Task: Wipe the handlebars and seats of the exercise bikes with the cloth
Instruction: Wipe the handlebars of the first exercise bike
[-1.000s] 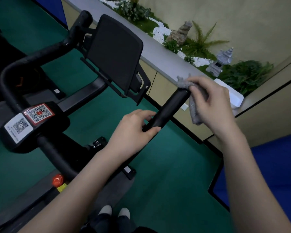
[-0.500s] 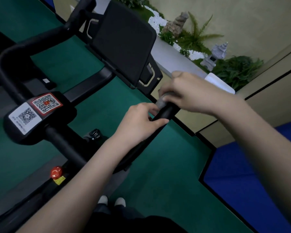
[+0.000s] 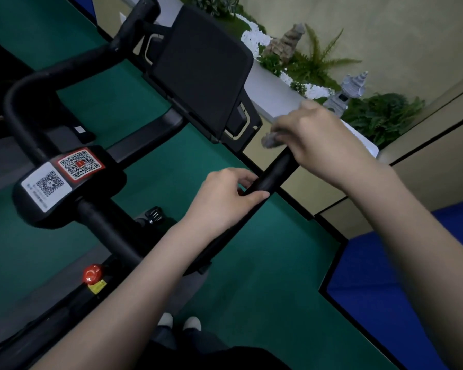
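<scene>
I am on the handlebar wipe. My left hand (image 3: 225,198) curls round the handlebar (image 3: 271,177), steadying it. Just past that grip the bar shows bare. At its tip my right hand (image 3: 318,140) clutches the grey cloth (image 3: 271,138), bunched against the end. Next, I judge, the cloth must slide down toward the left grip, which must shift aside.

A person in dark clothes and pale shoes, arms uncovered.
The left hand (image 3: 225,200) and right hand (image 3: 322,141) are bare, and both forearms run uncovered from the wrists to the near edge of the view. Low in the middle, a black garment (image 3: 225,359) covers the body; beyond it, dark grey trousers (image 3: 169,340) end in two pale shoes (image 3: 165,320) with rounded toes, set side by side.
</scene>
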`<state>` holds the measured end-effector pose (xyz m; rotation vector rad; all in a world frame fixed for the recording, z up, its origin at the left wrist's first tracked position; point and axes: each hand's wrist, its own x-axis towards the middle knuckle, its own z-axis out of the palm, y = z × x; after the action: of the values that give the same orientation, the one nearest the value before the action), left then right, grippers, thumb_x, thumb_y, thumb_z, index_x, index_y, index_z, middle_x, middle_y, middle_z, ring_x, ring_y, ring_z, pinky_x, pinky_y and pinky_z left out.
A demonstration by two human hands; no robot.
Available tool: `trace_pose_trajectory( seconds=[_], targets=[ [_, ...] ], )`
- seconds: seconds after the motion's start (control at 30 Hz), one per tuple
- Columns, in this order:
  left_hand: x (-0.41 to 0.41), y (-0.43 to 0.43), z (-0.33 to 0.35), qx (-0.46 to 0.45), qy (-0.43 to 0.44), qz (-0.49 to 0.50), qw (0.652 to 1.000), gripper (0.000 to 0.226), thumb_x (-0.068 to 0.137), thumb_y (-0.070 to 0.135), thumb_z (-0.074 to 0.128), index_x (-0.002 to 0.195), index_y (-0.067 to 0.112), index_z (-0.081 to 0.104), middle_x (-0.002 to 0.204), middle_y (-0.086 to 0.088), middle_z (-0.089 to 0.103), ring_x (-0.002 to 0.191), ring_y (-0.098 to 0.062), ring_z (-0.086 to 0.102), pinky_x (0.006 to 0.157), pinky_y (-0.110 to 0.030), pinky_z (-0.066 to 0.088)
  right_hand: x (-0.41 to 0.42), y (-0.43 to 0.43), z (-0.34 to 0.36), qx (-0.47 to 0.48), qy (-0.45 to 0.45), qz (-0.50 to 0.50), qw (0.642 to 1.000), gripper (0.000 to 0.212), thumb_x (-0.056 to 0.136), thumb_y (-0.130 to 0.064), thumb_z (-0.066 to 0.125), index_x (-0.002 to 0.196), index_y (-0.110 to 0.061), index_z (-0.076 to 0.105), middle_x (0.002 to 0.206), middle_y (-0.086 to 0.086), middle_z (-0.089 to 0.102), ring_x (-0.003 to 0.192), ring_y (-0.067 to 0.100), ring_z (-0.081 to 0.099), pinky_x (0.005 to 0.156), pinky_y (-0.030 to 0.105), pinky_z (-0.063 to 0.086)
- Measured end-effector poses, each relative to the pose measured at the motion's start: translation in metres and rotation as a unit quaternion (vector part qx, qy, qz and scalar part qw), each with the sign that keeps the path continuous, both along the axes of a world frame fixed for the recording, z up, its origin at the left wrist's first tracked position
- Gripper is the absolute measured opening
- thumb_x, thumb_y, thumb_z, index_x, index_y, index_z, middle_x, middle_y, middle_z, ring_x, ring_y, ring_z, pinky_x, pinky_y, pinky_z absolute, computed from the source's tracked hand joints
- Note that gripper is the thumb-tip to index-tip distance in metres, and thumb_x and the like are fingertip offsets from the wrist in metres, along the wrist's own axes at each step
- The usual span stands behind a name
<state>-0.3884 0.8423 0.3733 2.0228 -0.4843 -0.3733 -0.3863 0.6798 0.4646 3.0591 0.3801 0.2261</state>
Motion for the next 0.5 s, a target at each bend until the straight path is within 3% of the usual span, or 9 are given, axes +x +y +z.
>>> trace_pose_trajectory(
  seconds=[0.13, 0.2, 0.33, 0.5],
  targets=[
    [-0.004, 0.0, 0.002, 0.013, -0.031, -0.008, 0.999, 0.041, 0.084, 0.04, 0.069, 0.123, 0.03, 0.06, 0.09, 0.021, 0.055, 0.096, -0.008, 0.058, 0.083, -0.02, 0.041, -0.008, -0.015, -0.002, 0.123, -0.119, -0.096, 0.98, 0.019, 0.095, -0.015, 0.051, 0.1, -0.01, 0.069, 0.093, 0.007, 0.069, 0.089, 0.021, 0.049, 0.07, 0.023, 0.03],
    [-0.006, 0.0, 0.003, 0.023, -0.051, -0.011, 0.998, 0.041, 0.085, 0.04, 0.067, 0.124, 0.031, 0.06, 0.093, 0.017, 0.057, 0.097, -0.01, 0.059, 0.084, -0.022, 0.043, -0.015, -0.02, -0.008, 0.234, -0.163, -0.16, 0.945, 0.019, 0.094, -0.016, 0.052, 0.103, -0.01, 0.068, 0.093, 0.001, 0.068, 0.092, 0.015, 0.056, 0.074, 0.018, 0.034],
    [-0.006, 0.0, 0.004, 0.038, -0.061, -0.016, 0.997, 0.037, 0.085, 0.04, 0.066, 0.121, 0.032, 0.062, 0.102, 0.011, 0.063, 0.095, -0.008, 0.059, 0.081, -0.022, 0.044, -0.031, -0.024, -0.031, 0.381, -0.198, -0.249, 0.868, 0.015, 0.094, -0.015, 0.054, 0.099, -0.011, 0.067, 0.083, -0.015, 0.059, 0.079, -0.004, 0.05, 0.069, 0.003, 0.034],
    [-0.005, 0.002, 0.009, 0.065, -0.1, -0.039, 0.992, 0.039, 0.087, 0.041, 0.063, 0.123, 0.026, 0.061, 0.102, 0.012, 0.061, 0.092, -0.009, 0.059, 0.081, -0.026, 0.048, -0.058, -0.022, -0.057, 0.515, -0.184, -0.277, 0.79, 0.01, 0.095, -0.013, 0.055, 0.093, -0.015, 0.064, 0.08, -0.013, 0.062, 0.077, 0.001, 0.057, 0.074, 0.018, 0.045]
  ],
)
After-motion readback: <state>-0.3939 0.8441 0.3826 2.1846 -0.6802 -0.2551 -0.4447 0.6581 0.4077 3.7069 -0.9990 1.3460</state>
